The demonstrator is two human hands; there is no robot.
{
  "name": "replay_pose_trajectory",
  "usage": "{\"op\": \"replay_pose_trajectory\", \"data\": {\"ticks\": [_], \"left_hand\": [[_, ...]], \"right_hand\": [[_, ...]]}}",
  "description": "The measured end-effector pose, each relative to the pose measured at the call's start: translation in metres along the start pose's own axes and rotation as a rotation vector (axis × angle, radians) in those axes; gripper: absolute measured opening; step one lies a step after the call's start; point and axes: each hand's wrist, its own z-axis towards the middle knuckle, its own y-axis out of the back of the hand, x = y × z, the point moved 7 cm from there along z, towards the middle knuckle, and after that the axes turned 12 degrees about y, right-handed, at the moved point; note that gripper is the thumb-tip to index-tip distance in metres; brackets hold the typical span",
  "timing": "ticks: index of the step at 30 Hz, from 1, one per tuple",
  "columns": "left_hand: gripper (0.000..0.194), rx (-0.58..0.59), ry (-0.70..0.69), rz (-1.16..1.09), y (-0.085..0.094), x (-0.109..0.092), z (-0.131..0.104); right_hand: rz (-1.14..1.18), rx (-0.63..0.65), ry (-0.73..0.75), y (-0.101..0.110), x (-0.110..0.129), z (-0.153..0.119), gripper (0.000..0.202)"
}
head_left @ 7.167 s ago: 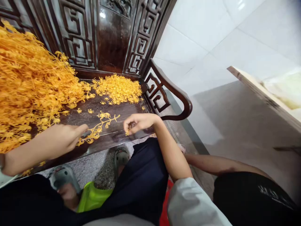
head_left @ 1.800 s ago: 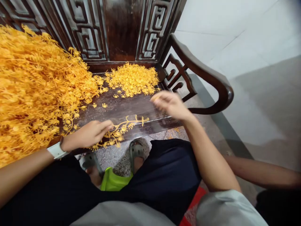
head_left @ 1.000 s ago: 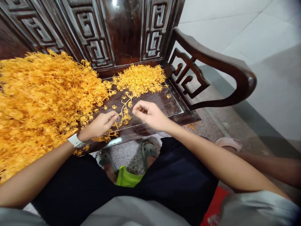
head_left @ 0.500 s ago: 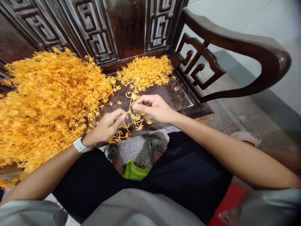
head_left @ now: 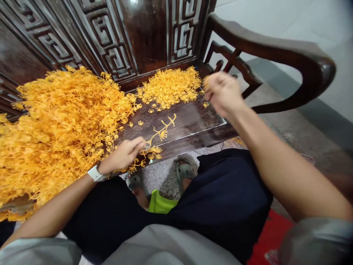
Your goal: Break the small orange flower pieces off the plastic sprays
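My left hand pinches the lower end of a branched yellow-orange plastic flower stem near the seat's front edge. Its upper twigs are bare, while some small spidery flower heads remain lower down. Smeared by motion, my right hand hangs past the right end of a low pile of loose flower heads, fingers curled. A bit of yellow, looking like a flower head, shows at its fingertips. To the left rises a big heap of uncut flower stems.
The dark wooden bench seat carries the flowers, with a few stray heads on it. Behind stands its carved backrest; a curved armrest bounds the right. Below are my feet in clogs and a lime-green object.
My right hand has left the stem and swung up and right beyond the loose pile. In my left hand the stem now leans right, its upper twigs bare.
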Motion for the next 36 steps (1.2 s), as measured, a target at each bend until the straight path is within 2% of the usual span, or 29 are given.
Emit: {"op": "replay_pose_trajectory", "data": {"ticks": [1, 3, 4, 5, 6, 7, 8, 9, 10, 11, 12, 14, 16, 17, 21, 23, 25, 29, 32, 34, 36], "left_hand": [[0.033, -0.026, 0.023, 0.015, 0.001, 0.006, 0.001], [0.031, -0.077, 0.082, 0.078, 0.008, 0.017, 0.005], [0.030, -0.095, 0.110, 0.115, 0.011, 0.021, 0.007], [0.030, -0.109, 0.133, 0.147, 0.016, 0.024, 0.009], [0.030, -0.121, 0.149, 0.168, 0.020, 0.026, 0.011], [0.031, -0.130, 0.158, 0.174, 0.023, 0.026, 0.013], [0.032, -0.128, 0.158, 0.166, 0.025, 0.026, 0.015], [0.033, -0.121, 0.154, 0.150, 0.026, 0.024, 0.016], [0.035, -0.112, 0.148, 0.133, 0.025, 0.021, 0.016], [0.036, -0.101, 0.143, 0.119, 0.024, 0.019, 0.017], [0.036, -0.091, 0.138, 0.111, 0.022, 0.016, 0.017], [0.036, -0.090, 0.138, 0.113, 0.019, 0.011, 0.017], [0.034, -0.096, 0.136, 0.120, 0.015, 0.008, 0.015], [0.033, -0.099, 0.133, 0.119, 0.014, 0.006, 0.014], [0.031, -0.140, 0.099, 0.053, 0.014, -0.003, 0.007], [0.030, -0.160, 0.073, 0.004, 0.015, -0.009, 0.001], [0.029, -0.166, 0.046, -0.018, 0.016, -0.017, -0.004], [0.027, -0.162, 0.019, 0.013, 0.013, -0.023, -0.009], [0.026, -0.164, 0.030, 0.104, 0.012, -0.017, -0.008], [0.025, -0.175, 0.037, 0.156, 0.014, -0.011, -0.007], [0.024, -0.186, 0.043, 0.162, 0.017, -0.008, -0.007]], "right_hand": [[-0.041, 0.255, -0.081, -0.016, -0.005, -0.012, 0.026], [0.000, 0.871, -0.361, -0.059, -0.016, -0.060, 0.020], [0.090, 1.077, -0.544, -0.074, -0.016, -0.085, 0.021], [0.241, 1.119, -0.746, -0.085, -0.013, -0.101, 0.020], [0.431, 1.005, -0.940, -0.093, -0.008, -0.106, 0.017], [0.628, 0.797, -1.106, -0.100, -0.004, -0.103, 0.014], [0.800, 0.545, -1.180, -0.104, -0.001, -0.095, 0.014], [0.925, 0.313, -1.139, -0.106, 0.001, -0.082, 0.015], [0.983, 0.146, -1.012, -0.105, 0.003, -0.069, 0.018], [0.969, 0.066, -0.859, -0.104, 0.006, -0.059, 0.019], [0.900, 0.055, -0.732, -0.105, 0.009, -0.055, 0.018], [0.697, 0.097, -0.630, -0.113, 0.007, -0.064, 0.016], [0.448, 0.209, -0.630, -0.124, 0.000, -0.082, 0.016], [0.325, 0.259, -0.572, -0.128, -0.001, -0.087, 0.015], [-0.165, 0.469, -0.173, -0.130, 0.009, -0.088, 0.021], [-0.318, 0.510, -0.121, -0.126, 0.007, -0.087, 0.029], [-0.322, 0.508, -0.152, -0.124, 0.002, -0.087, 0.034], [-0.110, 0.597, -0.172, -0.139, 0.004, -0.093, 0.023], [0.005, 0.631, -0.287, -0.145, 0.008, -0.100, 0.025], [0.080, 0.730, -0.368, -0.150, 0.011, -0.107, 0.022], [0.088, 0.817, -0.339, -0.151, 0.015, -0.110, 0.016]]}}
